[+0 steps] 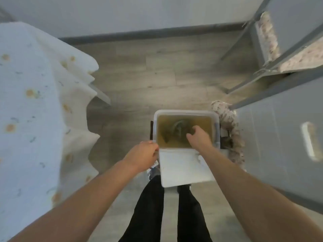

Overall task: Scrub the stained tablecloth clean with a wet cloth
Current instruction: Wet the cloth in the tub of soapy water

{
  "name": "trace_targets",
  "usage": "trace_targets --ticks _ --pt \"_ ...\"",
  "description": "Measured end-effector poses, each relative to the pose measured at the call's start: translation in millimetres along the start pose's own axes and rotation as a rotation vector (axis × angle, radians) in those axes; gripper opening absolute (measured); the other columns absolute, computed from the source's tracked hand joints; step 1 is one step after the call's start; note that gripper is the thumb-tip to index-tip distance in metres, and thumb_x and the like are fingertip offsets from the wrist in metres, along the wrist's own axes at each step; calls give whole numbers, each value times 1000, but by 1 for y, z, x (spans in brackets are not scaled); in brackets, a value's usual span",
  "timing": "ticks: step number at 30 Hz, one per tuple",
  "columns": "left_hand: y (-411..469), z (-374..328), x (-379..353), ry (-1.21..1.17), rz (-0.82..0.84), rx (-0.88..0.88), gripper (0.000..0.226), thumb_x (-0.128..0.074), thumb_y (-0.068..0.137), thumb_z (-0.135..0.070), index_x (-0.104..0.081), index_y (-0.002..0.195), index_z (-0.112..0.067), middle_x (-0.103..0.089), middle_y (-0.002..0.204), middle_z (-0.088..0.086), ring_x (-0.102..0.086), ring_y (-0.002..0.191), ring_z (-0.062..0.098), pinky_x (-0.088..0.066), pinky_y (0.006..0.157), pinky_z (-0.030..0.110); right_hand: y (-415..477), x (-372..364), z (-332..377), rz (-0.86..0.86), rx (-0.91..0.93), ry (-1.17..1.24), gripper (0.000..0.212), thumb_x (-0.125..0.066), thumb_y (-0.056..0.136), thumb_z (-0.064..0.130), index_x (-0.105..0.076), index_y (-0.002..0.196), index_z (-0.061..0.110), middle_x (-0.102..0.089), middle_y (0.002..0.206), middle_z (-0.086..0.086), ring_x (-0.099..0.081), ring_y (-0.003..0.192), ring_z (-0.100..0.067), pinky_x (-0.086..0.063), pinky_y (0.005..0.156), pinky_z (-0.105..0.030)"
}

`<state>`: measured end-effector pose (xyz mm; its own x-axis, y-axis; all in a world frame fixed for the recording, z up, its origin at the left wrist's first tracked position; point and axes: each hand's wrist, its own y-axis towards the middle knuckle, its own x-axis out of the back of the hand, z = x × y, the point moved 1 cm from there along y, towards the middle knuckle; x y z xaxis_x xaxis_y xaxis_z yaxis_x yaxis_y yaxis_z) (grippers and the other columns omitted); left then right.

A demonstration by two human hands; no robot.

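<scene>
While underwater, cloth in right grip.

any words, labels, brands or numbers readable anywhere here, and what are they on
No text in this view can be read.
tablecloth: flower print only, no words.
plastic tub, gripped at its rim by the left hand: no label visible.
cloth in the murky water, held by the right hand: no marking visible.
dark patch below the left hand: may carry print, too blurred to read.
</scene>
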<state>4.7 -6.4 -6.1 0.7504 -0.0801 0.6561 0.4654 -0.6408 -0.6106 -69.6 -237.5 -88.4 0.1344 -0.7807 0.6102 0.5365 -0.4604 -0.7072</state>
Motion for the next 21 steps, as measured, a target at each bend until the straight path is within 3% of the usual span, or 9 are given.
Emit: trace_targets --ticks 3,5,11,15,19,21 --pt "29 5 -20 -33 -26 71 25 -46 104 -21 -66 118 -17 -63 117 -1 -58 95 13 -45 79 27 40 -14 2 -22 -9 -142 79 -61 94 46 -19 157 22 -54 137 -13 -58 119 -33 -53 95 -47" --pt "43 2 -31 -62 5 83 25 -47 105 -22 -63 123 -17 -60 120 -1 -54 97 12 -38 81 25 61 -29 6 -10 30 -217 80 -60 93 51 -20 157 24 -53 135 -15 -58 117 -34 -53 94 -47" --pt "65 5 -46 -71 -28 125 24 -49 106 -28 -58 125 -17 -47 110 -6 -44 93 8 -34 81 23 79 -63 13 144 320 -477 21 -56 96 32 -58 116 24 -61 110 -5 -63 97 -29 -56 83 -44" --pt "73 10 -51 -38 27 167 21 -48 106 -26 -58 123 -16 -51 111 -3 -48 91 9 -37 80 23 87 -46 -6 -57 91 -377 10 -58 96 25 -64 102 22 -66 97 -2 -64 92 -25 -52 75 -34" --pt "81 7 -54 -93 18 239 15 -48 106 -27 -59 114 -19 -59 106 -3 -57 87 11 -42 77 25 76 -54 -3 -33 45 -350 9 -57 96 23 -64 103 22 -64 95 -1 -63 87 -23 -53 73 -35" --pt "86 5 -55 -178 18 287 18 -50 106 -28 -61 118 -21 -64 106 -1 -61 88 12 -46 75 23 73 -51 -9 -109 -68 -267 10 -58 97 22 -65 103 19 -63 95 -2 -61 86 -22 -52 73 -34"
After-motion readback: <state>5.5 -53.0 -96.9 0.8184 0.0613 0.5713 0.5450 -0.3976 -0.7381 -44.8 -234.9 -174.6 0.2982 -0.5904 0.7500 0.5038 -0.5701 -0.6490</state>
